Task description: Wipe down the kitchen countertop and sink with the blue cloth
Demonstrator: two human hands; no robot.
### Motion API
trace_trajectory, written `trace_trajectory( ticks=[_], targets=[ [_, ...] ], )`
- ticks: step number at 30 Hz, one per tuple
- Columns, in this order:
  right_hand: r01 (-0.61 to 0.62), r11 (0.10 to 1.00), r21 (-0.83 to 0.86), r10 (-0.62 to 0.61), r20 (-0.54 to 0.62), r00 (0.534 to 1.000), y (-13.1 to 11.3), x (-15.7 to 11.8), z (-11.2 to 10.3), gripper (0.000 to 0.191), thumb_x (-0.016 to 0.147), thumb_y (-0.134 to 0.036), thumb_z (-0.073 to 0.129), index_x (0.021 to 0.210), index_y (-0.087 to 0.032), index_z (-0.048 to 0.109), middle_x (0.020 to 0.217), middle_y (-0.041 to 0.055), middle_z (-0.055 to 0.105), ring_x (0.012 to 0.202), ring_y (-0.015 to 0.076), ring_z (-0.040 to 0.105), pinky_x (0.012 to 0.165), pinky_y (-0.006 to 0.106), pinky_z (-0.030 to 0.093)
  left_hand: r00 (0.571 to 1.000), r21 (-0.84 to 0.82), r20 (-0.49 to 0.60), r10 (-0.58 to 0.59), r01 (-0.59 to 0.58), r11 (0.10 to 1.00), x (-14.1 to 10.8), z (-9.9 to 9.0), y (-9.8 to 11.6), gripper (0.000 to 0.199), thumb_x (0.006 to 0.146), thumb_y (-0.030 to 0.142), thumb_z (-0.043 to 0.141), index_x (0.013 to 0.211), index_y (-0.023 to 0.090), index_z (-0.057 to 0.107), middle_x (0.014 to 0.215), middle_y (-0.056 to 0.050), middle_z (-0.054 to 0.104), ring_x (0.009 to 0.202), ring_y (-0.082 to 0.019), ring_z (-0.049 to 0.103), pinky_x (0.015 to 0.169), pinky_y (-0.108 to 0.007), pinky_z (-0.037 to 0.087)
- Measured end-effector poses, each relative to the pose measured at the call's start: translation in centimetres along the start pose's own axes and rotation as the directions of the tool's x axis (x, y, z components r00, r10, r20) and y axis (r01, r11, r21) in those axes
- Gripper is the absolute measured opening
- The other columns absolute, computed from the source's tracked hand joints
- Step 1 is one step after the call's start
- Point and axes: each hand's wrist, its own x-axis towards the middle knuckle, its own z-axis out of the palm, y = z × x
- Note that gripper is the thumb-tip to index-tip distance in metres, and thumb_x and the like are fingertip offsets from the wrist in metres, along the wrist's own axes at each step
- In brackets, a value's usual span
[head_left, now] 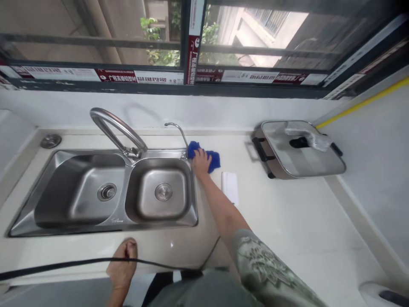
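My right hand (201,163) reaches forward to the back right corner of the sink and presses a crumpled blue cloth (213,159) with bent fingers. The cloth lies on the white countertop (265,213), right beside the base of a thin curved tap (179,128). Part of the cloth is hidden under the fingers. Curled into a fist, my left hand (124,256) rests at the counter's front edge, before the double-bowl steel sink (128,187). Nothing shows in that fist.
A large curved faucet (116,128) rises behind the sink, and a round metal drain strainer (51,141) lies at the back left. Right of the cloth is a white flat object (230,187). An electric pan with a glass lid (287,157) stands at the back right. A black cable (64,265) crosses in front.
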Motion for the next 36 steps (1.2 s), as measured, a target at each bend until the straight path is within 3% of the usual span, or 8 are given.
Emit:
trace_trajectory(
  ticks=[4, 8, 12, 15, 24, 31, 36],
  targets=[
    [-0.126, 0.991, 0.043, 0.128, -0.032, 0.991, -2.1, -3.2, 0.1, 0.056, 0.100, -0.018, 0.035, 0.154, -0.019, 0.048, 0.163, 0.0189, 0.040, 0.150, 0.0366, 0.032, 0.118, 0.069, 0.021, 0.999, -0.008, -0.038, 0.036, -0.036, 0.999, 0.1, 0.1, 0.0, 0.030, 0.095, 0.041, 0.047, 0.098, 0.026, 0.073, 0.081, -0.002, 0.073, 0.065, -0.017, 0.059, 0.059, -0.025, 0.035],
    [-0.115, 0.990, 0.083, 0.118, -0.032, 0.992, -2.8, -6.5, 0.1, 0.059, 0.098, -0.017, 0.037, 0.156, -0.020, 0.046, 0.163, 0.0195, 0.039, 0.150, 0.0386, 0.030, 0.116, 0.073, 0.018, 0.996, -0.061, 0.021, 0.088, -0.086, 0.994, 0.2, 0.0, 0.3, 0.029, 0.095, 0.039, 0.047, 0.096, 0.025, 0.072, 0.074, 0.000, 0.069, 0.064, -0.016, 0.058, 0.061, -0.026, 0.036],
    [-0.102, 0.994, 0.027, 0.102, 0.004, 0.995, -2.1, -10.6, -0.2, 0.059, 0.100, -0.018, 0.033, 0.158, -0.018, 0.043, 0.166, 0.0185, 0.035, 0.152, 0.0369, 0.027, 0.118, 0.069, 0.018, 0.982, -0.053, -0.024, 0.187, -0.188, 0.981, -0.2, 0.2, 0.4, 0.032, 0.097, 0.037, 0.044, 0.093, 0.022, 0.072, 0.076, -0.003, 0.068, 0.071, -0.017, 0.058, 0.065, -0.026, 0.035],
    [-0.109, 0.994, -0.029, 0.110, 0.020, 0.994, -1.4, -13.8, -0.6, 0.058, 0.101, -0.021, 0.031, 0.157, -0.019, 0.043, 0.167, 0.0158, 0.034, 0.152, 0.0349, 0.027, 0.120, 0.065, 0.018, 0.976, -0.011, -0.083, 0.199, -0.201, 0.980, -0.5, 0.7, 0.2, 0.033, 0.099, 0.036, 0.043, 0.097, 0.020, 0.072, 0.081, -0.005, 0.069, 0.073, -0.017, 0.056, 0.065, -0.027, 0.032],
    [-0.074, 0.995, -0.063, 0.078, 0.067, 0.995, -0.6, -22.1, -1.8, 0.050, 0.100, -0.020, 0.033, 0.143, -0.023, 0.058, 0.159, 0.0127, 0.046, 0.147, 0.0337, 0.035, 0.119, 0.061, 0.020, 0.940, -0.019, -0.135, 0.314, -0.319, 0.947, -0.7, 1.5, -0.7, 0.029, 0.098, 0.031, 0.046, 0.095, 0.020, 0.072, 0.084, -0.007, 0.071, 0.078, -0.019, 0.059, 0.067, -0.028, 0.032],
    [0.058, 0.994, 0.093, -0.065, 0.079, 0.995, -4.5, -29.0, -0.9, 0.041, 0.097, -0.018, 0.039, 0.127, -0.023, 0.067, 0.137, 0.0169, 0.062, 0.129, 0.0358, 0.050, 0.115, 0.061, 0.023, 0.934, -0.170, -0.153, 0.322, -0.346, 0.923, -1.0, 1.9, -1.0, 0.029, 0.097, 0.032, 0.046, 0.093, 0.020, 0.072, 0.085, -0.008, 0.072, 0.078, -0.019, 0.060, 0.069, -0.029, 0.034],
    [0.161, 0.971, 0.176, -0.184, 0.122, 0.975, -7.2, -32.3, -0.2, 0.041, 0.099, -0.019, 0.039, 0.129, -0.023, 0.067, 0.137, 0.0158, 0.062, 0.128, 0.0332, 0.051, 0.115, 0.057, 0.026, 0.946, -0.352, -0.159, 0.282, -0.321, 0.879, -1.7, 2.0, -1.4, 0.031, 0.096, 0.034, 0.045, 0.093, 0.020, 0.072, 0.076, -0.005, 0.068, 0.068, -0.016, 0.057, 0.070, -0.027, 0.038]
  ],
)
